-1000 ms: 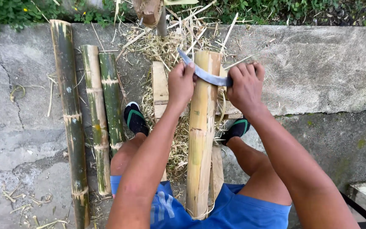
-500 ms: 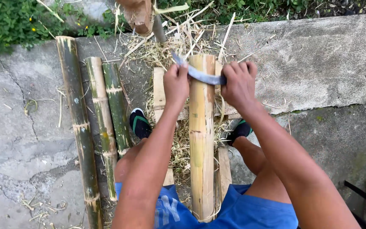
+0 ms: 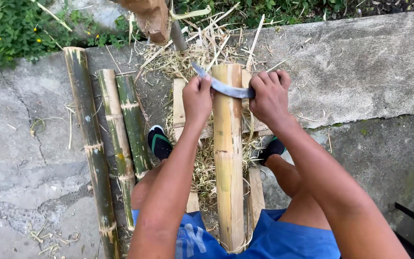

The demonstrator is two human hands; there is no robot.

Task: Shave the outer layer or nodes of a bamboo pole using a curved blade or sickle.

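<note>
A pale, peeled bamboo pole point(image 3: 228, 158) runs from between my knees away from me, resting on wooden planks point(image 3: 179, 103). A curved metal blade point(image 3: 225, 88) lies across the pole near its far end. My left hand point(image 3: 197, 97) grips the blade's left end and my right hand point(image 3: 269, 96) grips its right end. Both arms reach forward over my blue shorts point(image 3: 283, 237). Dry shavings point(image 3: 202, 165) lie under and around the pole.
Three green bamboo poles point(image 3: 116, 144) lie side by side on the concrete at my left. My feet in dark sandals point(image 3: 159, 142) flank the pole. A raised concrete slab point(image 3: 360, 67) is at right, a wooden stump point(image 3: 152, 19) ahead, plants point(image 3: 15, 29) beyond.
The blade and both hands stay near the pole's far end, shifted only slightly. The camera view has tilted down and a little to the right.
</note>
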